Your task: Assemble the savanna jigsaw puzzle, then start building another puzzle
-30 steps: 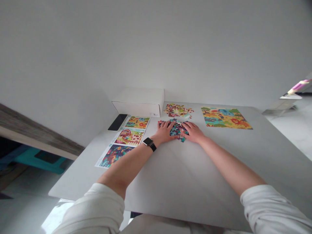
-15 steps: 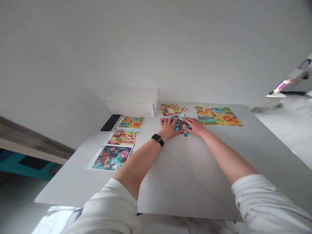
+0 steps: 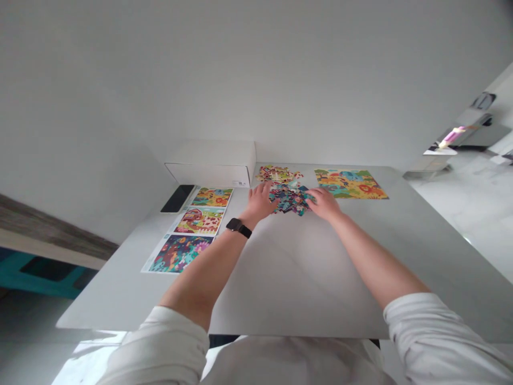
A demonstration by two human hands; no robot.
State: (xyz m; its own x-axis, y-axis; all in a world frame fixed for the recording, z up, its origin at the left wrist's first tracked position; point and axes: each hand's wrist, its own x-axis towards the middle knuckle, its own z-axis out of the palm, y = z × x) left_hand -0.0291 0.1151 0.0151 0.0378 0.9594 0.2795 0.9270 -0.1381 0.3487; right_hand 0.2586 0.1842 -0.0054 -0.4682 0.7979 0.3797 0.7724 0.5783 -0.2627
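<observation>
Fingers first. The fingers [image 3: 266, 189] of the left hand [image 3: 260, 203] are spread and open, just beside the heap of jigsaw pieces [image 3: 288, 201], and we see nothing held. The fingers [image 3: 312, 199] of the right hand [image 3: 324, 205] lie extended on the heap's right edge; we cannot tell whether they have hold of a piece. We read this placement, one hand on each flank, as keeping the heap between the hands and within reach.

The heap lies mid-tabletop [image 3: 304, 278]. Just beyond it sits a second, smaller cluster of puzzle pieces [image 3: 277, 174], nearly touching it. To the right lies a flat square jungle-animal picture [image 3: 350, 184]; whether sheet or assembled puzzle, we cannot tell. To the left, three picture sheets [image 3: 199, 221] lie in a column, faces up, apparently placed for easy viewing. Beyond them lie a black phone [image 3: 177, 198] and a white cardboard box [image 3: 210, 164]. A black watch [image 3: 239, 227] circles the left wrist.
</observation>
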